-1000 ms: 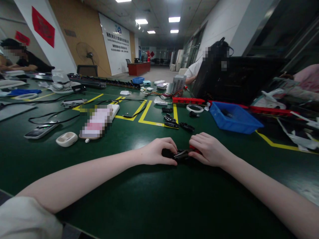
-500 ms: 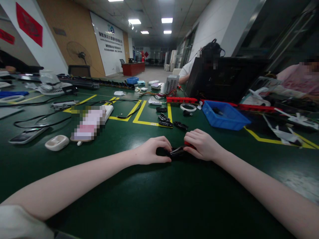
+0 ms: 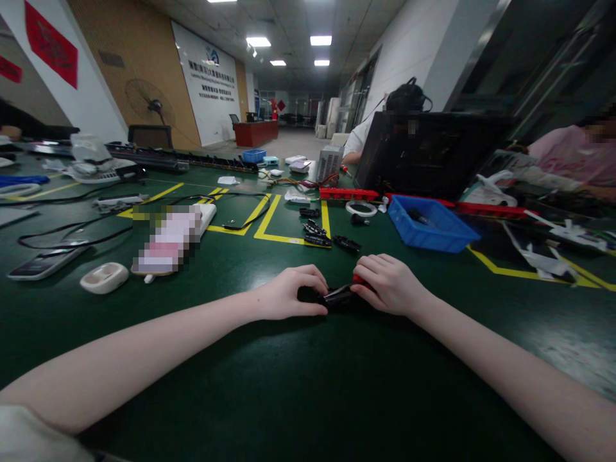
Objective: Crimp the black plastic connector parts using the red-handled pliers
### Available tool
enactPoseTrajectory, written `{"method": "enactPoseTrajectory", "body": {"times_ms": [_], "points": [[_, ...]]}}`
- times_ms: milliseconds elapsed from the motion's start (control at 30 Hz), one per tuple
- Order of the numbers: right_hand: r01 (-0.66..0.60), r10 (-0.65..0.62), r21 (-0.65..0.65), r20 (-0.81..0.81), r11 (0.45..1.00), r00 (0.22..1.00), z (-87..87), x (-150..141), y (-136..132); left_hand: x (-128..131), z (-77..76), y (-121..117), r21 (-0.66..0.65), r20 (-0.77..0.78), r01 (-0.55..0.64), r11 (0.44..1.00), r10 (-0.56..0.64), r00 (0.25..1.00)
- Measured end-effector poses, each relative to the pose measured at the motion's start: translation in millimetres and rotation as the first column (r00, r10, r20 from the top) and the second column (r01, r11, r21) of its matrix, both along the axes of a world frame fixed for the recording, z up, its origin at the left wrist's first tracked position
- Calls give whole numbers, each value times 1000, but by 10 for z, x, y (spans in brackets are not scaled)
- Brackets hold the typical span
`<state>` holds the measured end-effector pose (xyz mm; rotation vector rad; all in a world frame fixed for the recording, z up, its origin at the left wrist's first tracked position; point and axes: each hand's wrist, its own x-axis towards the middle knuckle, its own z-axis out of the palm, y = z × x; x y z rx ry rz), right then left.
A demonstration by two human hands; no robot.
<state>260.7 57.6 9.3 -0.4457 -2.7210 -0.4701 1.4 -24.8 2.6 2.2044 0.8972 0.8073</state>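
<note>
My left hand (image 3: 296, 292) is closed, with its thumb and fingers pinching one end of a small black plastic part (image 3: 338, 296) low over the green table. My right hand (image 3: 387, 282) is closed around a red object (image 3: 359, 279). Only a little of that red object shows between the fingers, so its kind is hidden. The right fingertips meet the other end of the black part. Several similar black plastic pieces (image 3: 316, 240) lie beyond my hands, and one more black piece (image 3: 346, 244) rests just right of them.
A blue bin (image 3: 433, 232) with dark items inside stands at right. At left lie a phone (image 3: 166, 244), an earbud case (image 3: 104, 278) and a grey handheld device (image 3: 48, 262). Beyond are a white ring (image 3: 360, 208), red strips (image 3: 349, 193) and a large black case (image 3: 433, 154). Other people sit across the table.
The view has shifted slightly, moving everything a little to the left. Both hands keep their grip around the black part, with hardly any other movement.
</note>
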Motion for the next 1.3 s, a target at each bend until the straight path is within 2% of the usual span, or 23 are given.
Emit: {"method": "enactPoseTrajectory", "body": {"times_ms": [400,733,967,1300], "points": [[-7,8,-53,25,999,1000,19,22,83,20,13,-7,1,1,-17,1000,17,1000],[-14,16,-85,29,996,999,43,-19,-28,-1,2,-13,-10,-13,0,1000,0,1000],[-16,18,-114,17,993,1000,45,11,36,19,-2,-4,-5,-1,-12,1000,12,1000],[21,-38,-187,-88,982,995,2,54,76,3,-4,-10,-17,-8,-7,1000,7,1000]]}}
